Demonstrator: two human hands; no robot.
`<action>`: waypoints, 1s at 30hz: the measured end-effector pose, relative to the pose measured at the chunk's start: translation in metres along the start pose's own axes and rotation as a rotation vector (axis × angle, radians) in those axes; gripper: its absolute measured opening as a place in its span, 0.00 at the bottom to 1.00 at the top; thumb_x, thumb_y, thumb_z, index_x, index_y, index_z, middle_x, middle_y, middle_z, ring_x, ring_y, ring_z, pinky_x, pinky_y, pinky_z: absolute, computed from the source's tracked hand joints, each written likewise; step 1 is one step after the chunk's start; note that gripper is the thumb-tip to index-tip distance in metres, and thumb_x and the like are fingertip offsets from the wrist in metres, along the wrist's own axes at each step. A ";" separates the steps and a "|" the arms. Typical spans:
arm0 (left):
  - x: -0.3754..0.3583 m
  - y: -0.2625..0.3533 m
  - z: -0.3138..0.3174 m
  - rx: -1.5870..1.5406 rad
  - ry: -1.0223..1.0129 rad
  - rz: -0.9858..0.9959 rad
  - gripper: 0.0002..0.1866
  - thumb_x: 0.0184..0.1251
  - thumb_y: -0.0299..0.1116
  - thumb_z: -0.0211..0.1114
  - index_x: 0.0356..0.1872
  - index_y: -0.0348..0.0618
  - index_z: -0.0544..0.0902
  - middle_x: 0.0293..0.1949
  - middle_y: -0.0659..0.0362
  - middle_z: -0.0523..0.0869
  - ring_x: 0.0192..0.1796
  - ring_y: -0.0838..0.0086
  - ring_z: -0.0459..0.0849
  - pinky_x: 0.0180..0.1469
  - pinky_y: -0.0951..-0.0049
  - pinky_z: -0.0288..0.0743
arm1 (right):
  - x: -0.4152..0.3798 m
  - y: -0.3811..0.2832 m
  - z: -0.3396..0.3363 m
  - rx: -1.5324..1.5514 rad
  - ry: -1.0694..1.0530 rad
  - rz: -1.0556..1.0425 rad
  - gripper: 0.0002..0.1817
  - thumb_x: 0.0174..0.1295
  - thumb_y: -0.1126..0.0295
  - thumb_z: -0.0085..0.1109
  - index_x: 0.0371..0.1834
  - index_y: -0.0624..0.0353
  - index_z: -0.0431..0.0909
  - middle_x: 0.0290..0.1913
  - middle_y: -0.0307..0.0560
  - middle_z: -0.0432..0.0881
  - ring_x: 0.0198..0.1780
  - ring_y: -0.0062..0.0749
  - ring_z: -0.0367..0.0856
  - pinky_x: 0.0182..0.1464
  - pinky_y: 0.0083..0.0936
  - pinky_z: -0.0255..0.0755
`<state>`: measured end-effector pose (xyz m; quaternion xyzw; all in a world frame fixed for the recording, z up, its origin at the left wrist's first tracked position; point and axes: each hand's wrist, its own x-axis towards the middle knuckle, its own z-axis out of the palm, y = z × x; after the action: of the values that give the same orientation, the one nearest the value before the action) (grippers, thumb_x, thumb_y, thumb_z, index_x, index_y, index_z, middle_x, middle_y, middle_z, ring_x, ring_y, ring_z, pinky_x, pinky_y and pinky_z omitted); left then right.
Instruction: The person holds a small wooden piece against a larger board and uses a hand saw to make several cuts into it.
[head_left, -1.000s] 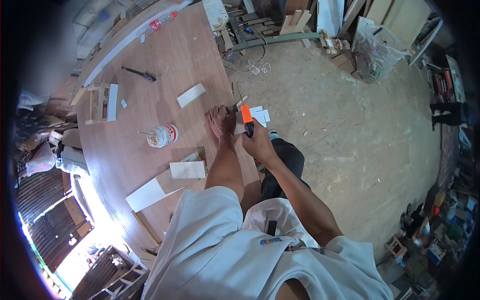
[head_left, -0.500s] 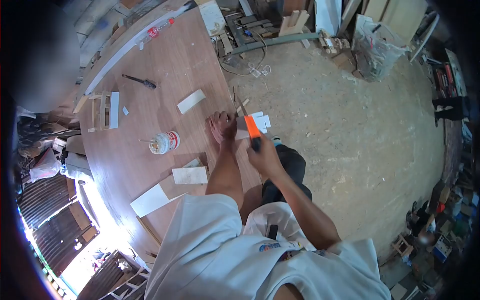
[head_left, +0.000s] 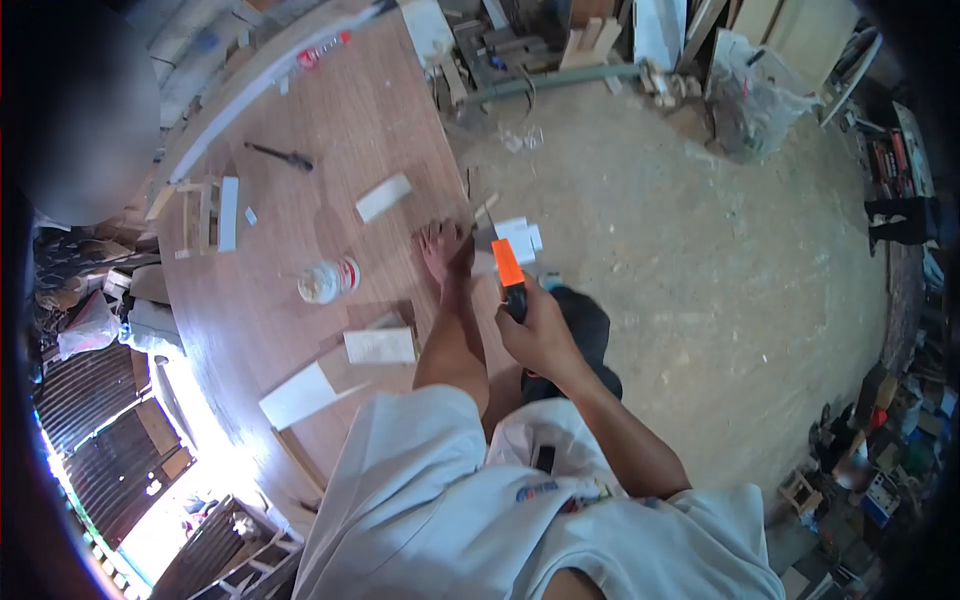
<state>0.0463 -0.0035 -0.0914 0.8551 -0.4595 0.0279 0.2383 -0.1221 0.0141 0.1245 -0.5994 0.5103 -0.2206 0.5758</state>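
Note:
My right hand (head_left: pixel 535 335) is wrapped round the black end of an orange-and-black handled saw (head_left: pixel 508 263), whose thin blade points away from me at the table's edge. My left hand (head_left: pixel 447 255) presses down on a flat board (head_left: pixel 484 252) that juts over the right edge of the wooden table (head_left: pixel 290 210); its fingers are bent, and part of the board is hidden. White pieces (head_left: pixel 520 240) show beyond the edge, right of the blade. A white block (head_left: pixel 384 197) lies on the table to the upper left of my left hand.
On the table are a jar (head_left: pixel 328 281), a dark tool (head_left: pixel 280 156), a small wooden frame (head_left: pixel 208 217), a white block (head_left: pixel 380 347), a white board (head_left: pixel 300 396) and a bottle (head_left: pixel 323 50). A clear bag of scraps (head_left: pixel 752 100) stands on the floor.
My right hand and the saw have moved slightly back toward my body. My left hand stays in about the same place on the board.

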 end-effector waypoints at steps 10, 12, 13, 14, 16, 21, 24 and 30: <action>0.005 0.006 0.001 -0.004 -0.019 -0.011 0.08 0.53 0.36 0.62 0.22 0.45 0.81 0.31 0.56 0.80 0.43 0.62 0.77 0.56 0.59 0.66 | 0.054 0.027 0.020 -0.047 0.017 -0.012 0.10 0.53 0.77 0.54 0.39 0.68 0.71 0.25 0.54 0.74 0.28 0.35 0.74 0.35 0.32 0.70; 0.016 0.008 0.008 -0.002 0.006 -0.016 0.08 0.54 0.36 0.62 0.23 0.45 0.81 0.31 0.56 0.80 0.43 0.62 0.77 0.57 0.59 0.66 | 0.037 -0.004 -0.001 0.001 -0.022 0.057 0.10 0.53 0.77 0.54 0.39 0.69 0.71 0.25 0.53 0.74 0.29 0.35 0.74 0.35 0.31 0.70; 0.009 0.001 0.010 -0.035 0.089 0.035 0.08 0.54 0.36 0.62 0.23 0.45 0.81 0.32 0.56 0.80 0.44 0.62 0.77 0.57 0.59 0.66 | 0.011 -0.021 -0.011 -0.005 -0.041 0.059 0.10 0.53 0.78 0.53 0.39 0.69 0.71 0.26 0.53 0.74 0.29 0.35 0.74 0.36 0.31 0.70; 0.003 -0.002 0.010 -0.074 0.173 0.093 0.08 0.54 0.37 0.61 0.23 0.45 0.81 0.32 0.56 0.80 0.44 0.62 0.77 0.58 0.59 0.66 | -0.009 -0.029 -0.017 -0.011 -0.049 0.059 0.11 0.53 0.78 0.53 0.40 0.69 0.71 0.26 0.53 0.74 0.29 0.35 0.74 0.36 0.30 0.70; 0.012 0.006 0.004 0.025 -0.026 -0.007 0.08 0.55 0.37 0.61 0.24 0.45 0.82 0.34 0.56 0.80 0.44 0.62 0.77 0.58 0.59 0.66 | -0.014 -0.013 -0.015 0.018 -0.021 0.025 0.11 0.53 0.78 0.52 0.40 0.68 0.71 0.26 0.52 0.74 0.30 0.34 0.73 0.36 0.30 0.70; 0.008 0.007 0.000 0.003 -0.053 -0.038 0.08 0.55 0.36 0.61 0.25 0.44 0.82 0.34 0.56 0.80 0.44 0.61 0.77 0.57 0.60 0.66 | 0.036 0.034 0.018 0.114 -0.014 -0.130 0.10 0.54 0.79 0.52 0.41 0.66 0.72 0.26 0.49 0.73 0.31 0.27 0.72 0.36 0.27 0.69; 0.007 0.010 0.000 -0.003 0.035 -0.015 0.07 0.55 0.36 0.61 0.25 0.44 0.82 0.33 0.56 0.80 0.44 0.61 0.77 0.57 0.59 0.66 | 0.025 0.010 0.001 0.011 -0.018 0.059 0.10 0.54 0.79 0.52 0.40 0.66 0.72 0.25 0.48 0.72 0.30 0.26 0.71 0.35 0.27 0.68; 0.009 0.007 0.001 0.049 -0.065 -0.034 0.08 0.55 0.37 0.61 0.26 0.44 0.82 0.35 0.56 0.81 0.47 0.60 0.77 0.58 0.59 0.66 | -0.021 0.022 -0.006 0.046 0.042 -0.092 0.08 0.54 0.78 0.53 0.37 0.67 0.71 0.22 0.47 0.71 0.26 0.30 0.70 0.31 0.30 0.68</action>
<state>0.0454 -0.0141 -0.0869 0.8689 -0.4514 0.0073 0.2028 -0.1436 0.0337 0.1126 -0.6042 0.4890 -0.2708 0.5679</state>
